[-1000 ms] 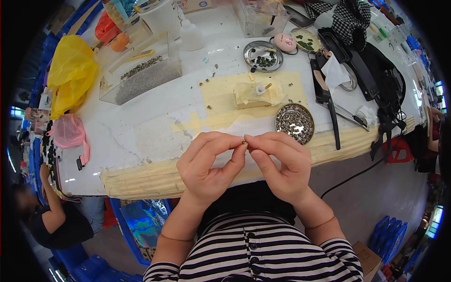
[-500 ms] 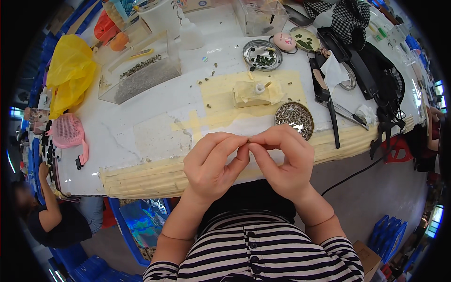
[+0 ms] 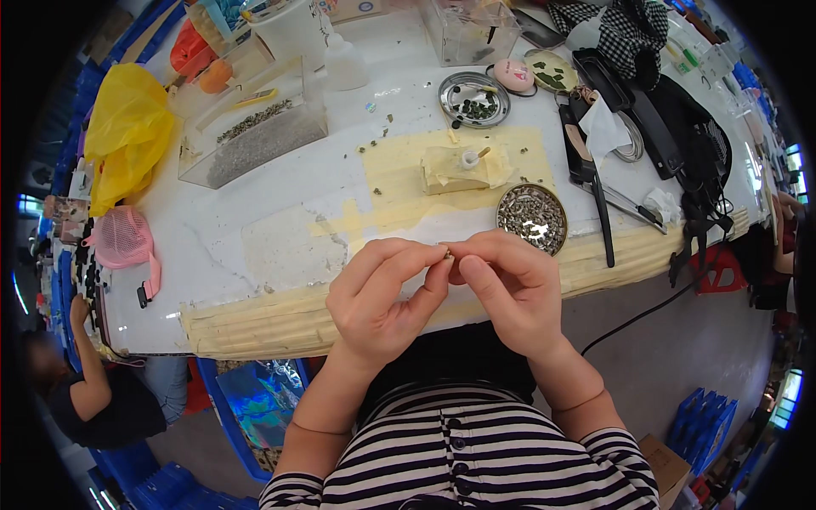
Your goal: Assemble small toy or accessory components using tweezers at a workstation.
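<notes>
A small metallic piece (image 3: 447,254) sits at the fingertips, above the near edge of the white table (image 3: 208,242); it is too small and too covered for its pointing direction or long axis to be determined. The left hand (image 3: 378,297) has thumb and fingertip pinched together on it. The right hand (image 3: 517,289) brings its index finger to the piece, thumb standing off; whether it grips cannot be told. Just beyond the right hand lies a round dish (image 3: 565,224) of similar pieces, near a tape-covered block (image 3: 442,178). Farther back, a pink oval case (image 3: 513,75) bears illegible printing.
</notes>
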`<move>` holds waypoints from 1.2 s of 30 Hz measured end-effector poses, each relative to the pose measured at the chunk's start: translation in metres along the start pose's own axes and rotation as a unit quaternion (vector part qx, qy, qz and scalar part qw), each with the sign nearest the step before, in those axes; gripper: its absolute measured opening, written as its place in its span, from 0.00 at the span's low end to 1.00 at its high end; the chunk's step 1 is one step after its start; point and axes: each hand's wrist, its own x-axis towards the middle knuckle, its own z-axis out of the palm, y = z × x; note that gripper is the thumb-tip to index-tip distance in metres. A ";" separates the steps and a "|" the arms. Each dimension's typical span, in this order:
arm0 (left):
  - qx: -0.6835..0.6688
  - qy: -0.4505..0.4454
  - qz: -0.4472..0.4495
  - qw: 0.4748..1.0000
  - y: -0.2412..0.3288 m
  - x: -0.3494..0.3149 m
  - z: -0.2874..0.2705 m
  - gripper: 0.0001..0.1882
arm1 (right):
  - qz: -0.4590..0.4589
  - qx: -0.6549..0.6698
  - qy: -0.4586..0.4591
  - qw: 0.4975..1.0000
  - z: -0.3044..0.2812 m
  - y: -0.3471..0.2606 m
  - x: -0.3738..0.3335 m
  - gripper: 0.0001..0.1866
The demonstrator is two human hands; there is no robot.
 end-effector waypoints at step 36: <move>0.011 -0.008 -0.028 1.000 -0.003 -0.001 0.004 0.11 | -0.251 -0.251 0.035 0.934 0.003 0.003 0.002 0.12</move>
